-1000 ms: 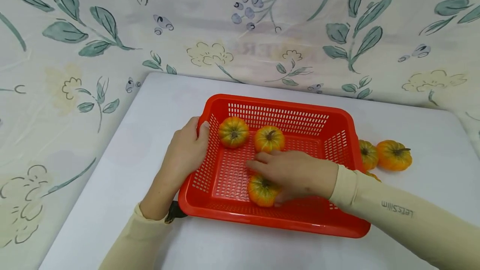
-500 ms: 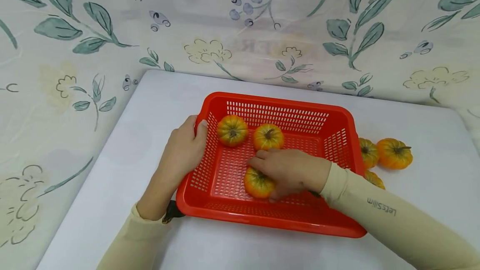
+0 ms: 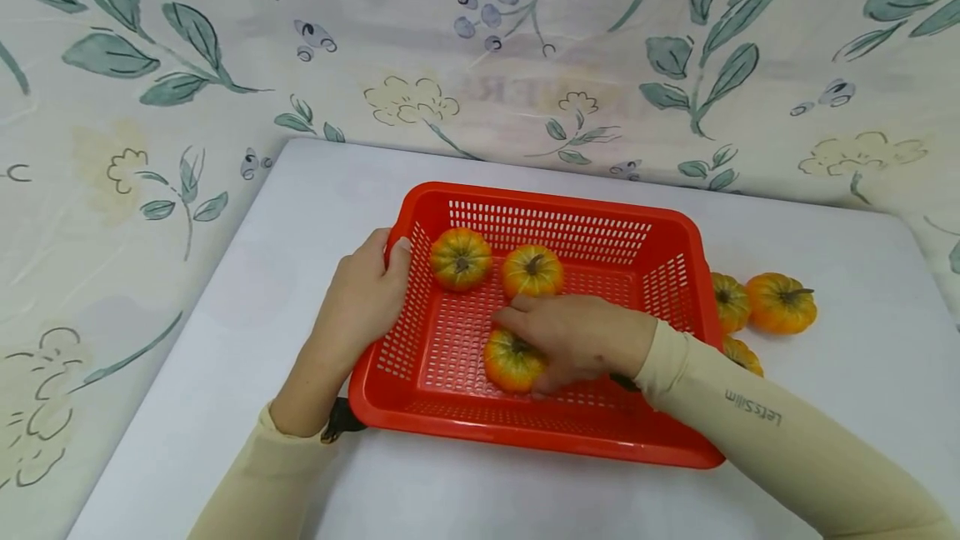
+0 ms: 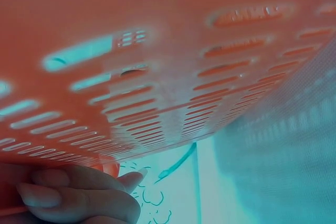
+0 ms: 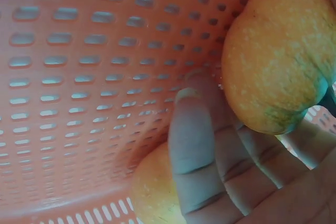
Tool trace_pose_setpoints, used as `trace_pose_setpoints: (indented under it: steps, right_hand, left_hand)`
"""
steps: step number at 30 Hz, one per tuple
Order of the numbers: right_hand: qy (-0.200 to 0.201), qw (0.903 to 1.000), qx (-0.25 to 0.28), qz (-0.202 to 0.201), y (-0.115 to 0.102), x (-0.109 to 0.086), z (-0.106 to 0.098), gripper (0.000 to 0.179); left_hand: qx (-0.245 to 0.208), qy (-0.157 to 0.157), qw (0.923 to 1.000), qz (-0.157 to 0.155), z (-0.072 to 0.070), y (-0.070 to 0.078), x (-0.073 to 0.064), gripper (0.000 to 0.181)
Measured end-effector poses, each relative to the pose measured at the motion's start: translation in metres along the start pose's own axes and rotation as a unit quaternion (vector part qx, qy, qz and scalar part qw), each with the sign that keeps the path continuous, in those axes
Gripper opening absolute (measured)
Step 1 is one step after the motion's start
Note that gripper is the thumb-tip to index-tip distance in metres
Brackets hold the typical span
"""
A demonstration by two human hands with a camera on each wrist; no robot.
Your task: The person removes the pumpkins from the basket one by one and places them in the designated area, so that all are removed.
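Note:
My left hand [image 3: 365, 290] grips the left rim of a red plastic basket [image 3: 517, 440], thumb on the inner side. In the left wrist view, curled fingers [image 4: 79, 195] show below the basket's slotted wall. Inside the basket, my right hand [image 3: 581, 337] holds a small orange pumpkin [image 3: 512, 363] near the front, its thumb on the near side. In the right wrist view this pumpkin [image 5: 278, 56] sits against the fingers [image 5: 194, 150]. Two more pumpkins lie farther back in the basket, one in the left corner [image 3: 461, 260] and one nearer the middle [image 3: 532, 271].
Several pumpkins [image 3: 782, 303] lie on the white table [image 3: 300, 190] just right of the basket, partly hidden by its rim and the right sleeve. A dark object [image 3: 343, 421] pokes out by the left wrist. A floral-patterned cloth [image 3: 420, 40] hangs behind the table.
My right hand and its pumpkin have shifted slightly left and back within the basket. The left hand keeps its grip on the rim. The whole view has drifted a little.

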State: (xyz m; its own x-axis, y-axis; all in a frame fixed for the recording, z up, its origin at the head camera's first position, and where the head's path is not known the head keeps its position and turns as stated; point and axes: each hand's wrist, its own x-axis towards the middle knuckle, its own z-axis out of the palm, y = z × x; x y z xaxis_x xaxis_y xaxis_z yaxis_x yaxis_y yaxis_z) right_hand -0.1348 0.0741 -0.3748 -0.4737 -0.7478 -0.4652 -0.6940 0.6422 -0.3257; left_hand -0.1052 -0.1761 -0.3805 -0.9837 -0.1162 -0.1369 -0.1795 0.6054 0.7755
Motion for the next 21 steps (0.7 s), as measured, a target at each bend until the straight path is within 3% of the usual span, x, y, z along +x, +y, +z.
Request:
trace_pose_setpoints:
  steps: [21]
  right_hand:
    - [0.004,0.9996,0.026,-0.011,0.0021,-0.0018,-0.0029,0.087]
  left_hand:
    - [-0.003,0.0,1.0,-0.001,0.0009,0.0001,0.0001,0.048]
